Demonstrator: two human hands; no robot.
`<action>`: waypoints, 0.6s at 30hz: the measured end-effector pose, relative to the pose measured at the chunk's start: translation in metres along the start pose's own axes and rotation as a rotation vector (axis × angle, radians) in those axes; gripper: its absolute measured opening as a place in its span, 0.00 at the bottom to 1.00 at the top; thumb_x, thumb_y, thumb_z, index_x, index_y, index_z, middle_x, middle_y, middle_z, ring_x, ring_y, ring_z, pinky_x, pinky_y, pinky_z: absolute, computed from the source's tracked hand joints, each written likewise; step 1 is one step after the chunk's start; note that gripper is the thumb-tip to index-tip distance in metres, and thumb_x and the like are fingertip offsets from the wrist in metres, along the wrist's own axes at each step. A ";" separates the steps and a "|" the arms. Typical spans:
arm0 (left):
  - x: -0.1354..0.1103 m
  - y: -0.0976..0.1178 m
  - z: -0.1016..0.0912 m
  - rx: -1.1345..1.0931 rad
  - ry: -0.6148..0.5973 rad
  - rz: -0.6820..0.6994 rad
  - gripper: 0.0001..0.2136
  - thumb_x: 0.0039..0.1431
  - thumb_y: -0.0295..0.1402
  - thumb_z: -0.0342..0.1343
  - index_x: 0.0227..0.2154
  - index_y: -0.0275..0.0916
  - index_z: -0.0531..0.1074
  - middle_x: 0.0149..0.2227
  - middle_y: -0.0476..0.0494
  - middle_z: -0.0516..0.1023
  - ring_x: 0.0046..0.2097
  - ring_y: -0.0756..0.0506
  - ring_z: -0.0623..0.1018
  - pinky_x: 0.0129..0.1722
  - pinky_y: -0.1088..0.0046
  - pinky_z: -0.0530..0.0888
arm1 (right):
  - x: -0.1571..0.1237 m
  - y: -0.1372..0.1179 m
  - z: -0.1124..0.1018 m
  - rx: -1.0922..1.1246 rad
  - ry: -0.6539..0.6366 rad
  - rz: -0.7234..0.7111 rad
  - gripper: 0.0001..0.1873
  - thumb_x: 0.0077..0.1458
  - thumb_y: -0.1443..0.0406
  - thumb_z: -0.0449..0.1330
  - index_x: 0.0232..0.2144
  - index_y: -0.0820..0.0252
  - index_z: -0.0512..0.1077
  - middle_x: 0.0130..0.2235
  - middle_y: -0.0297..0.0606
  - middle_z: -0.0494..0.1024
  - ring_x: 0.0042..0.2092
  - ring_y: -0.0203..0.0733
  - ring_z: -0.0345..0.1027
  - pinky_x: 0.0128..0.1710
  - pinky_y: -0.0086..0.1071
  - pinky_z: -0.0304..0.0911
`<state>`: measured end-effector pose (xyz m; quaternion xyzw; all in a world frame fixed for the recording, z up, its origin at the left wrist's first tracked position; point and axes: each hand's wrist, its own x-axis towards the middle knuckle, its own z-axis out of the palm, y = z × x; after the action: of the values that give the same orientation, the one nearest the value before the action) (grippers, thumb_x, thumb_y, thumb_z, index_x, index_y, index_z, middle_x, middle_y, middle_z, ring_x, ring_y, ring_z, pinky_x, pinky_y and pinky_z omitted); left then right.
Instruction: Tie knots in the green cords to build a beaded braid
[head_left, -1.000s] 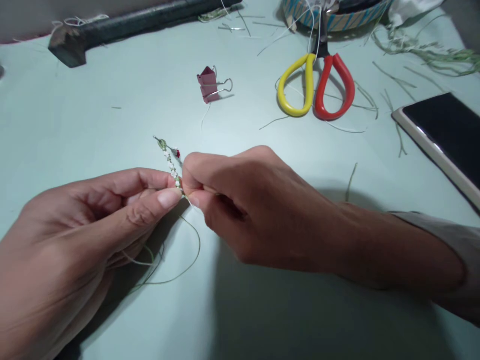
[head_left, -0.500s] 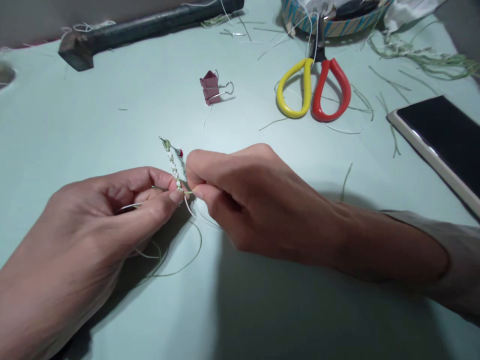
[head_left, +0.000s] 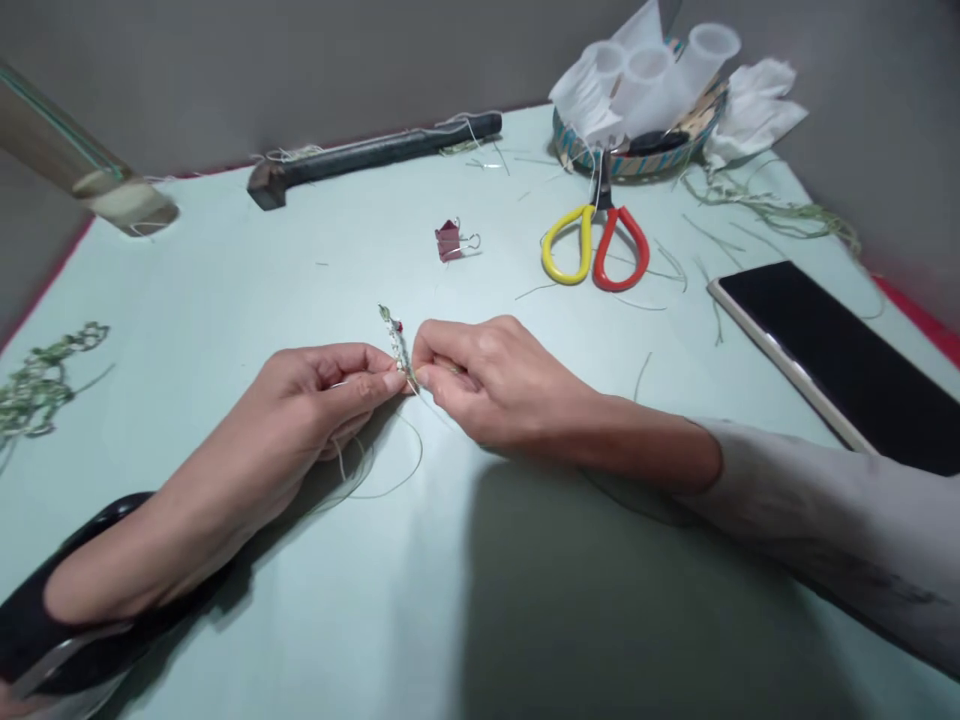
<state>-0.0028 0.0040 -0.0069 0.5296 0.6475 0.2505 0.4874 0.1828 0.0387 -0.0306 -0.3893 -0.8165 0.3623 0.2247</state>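
A small beaded strand of white beads on green thread, with a green leaf shape and a red bead at its far end, stands up between my hands near the table's middle. My left hand pinches its lower end between thumb and fingers. My right hand comes in from the other side, its fingertips pinched at the same spot on the thread. Thin green cord loops down under my left hand. The exact pinch point is hidden by my fingers.
Yellow-and-red handled scissors lie ahead, below a round basket holding plastic cups. A pink binder clip, a phone, a dark rod, knotted green cord and thread scraps lie around on the pale green table.
The view has pulled back and tilted up, so the table looks wider and everything looks smaller. My hands still hold the strand, and they sit slightly closer together.
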 end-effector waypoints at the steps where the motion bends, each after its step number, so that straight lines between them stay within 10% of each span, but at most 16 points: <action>1: 0.000 0.000 0.001 -0.002 -0.002 0.007 0.13 0.57 0.43 0.62 0.23 0.41 0.73 0.21 0.51 0.61 0.22 0.51 0.56 0.19 0.74 0.51 | 0.000 0.000 0.000 -0.009 0.007 -0.008 0.07 0.60 0.68 0.50 0.31 0.57 0.66 0.23 0.26 0.61 0.27 0.34 0.52 0.31 0.32 0.47; 9: -0.010 0.000 0.005 -0.023 0.036 0.041 0.17 0.64 0.39 0.59 0.22 0.39 0.65 0.20 0.58 0.54 0.21 0.54 0.54 0.20 0.76 0.52 | -0.010 -0.004 0.001 -0.201 0.027 -0.054 0.13 0.66 0.67 0.49 0.43 0.60 0.74 0.30 0.32 0.75 0.31 0.37 0.65 0.36 0.33 0.60; 18: -0.027 -0.010 0.013 0.001 0.168 -0.017 0.13 0.68 0.41 0.58 0.46 0.36 0.74 0.42 0.44 0.79 0.37 0.46 0.80 0.36 0.66 0.81 | -0.033 -0.014 0.014 -0.437 -0.016 0.005 0.20 0.65 0.56 0.61 0.55 0.60 0.71 0.54 0.43 0.76 0.51 0.46 0.74 0.50 0.46 0.74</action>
<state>0.0035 -0.0261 -0.0105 0.5014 0.6909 0.2894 0.4331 0.1868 0.0000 -0.0319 -0.4278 -0.8765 0.1802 0.1274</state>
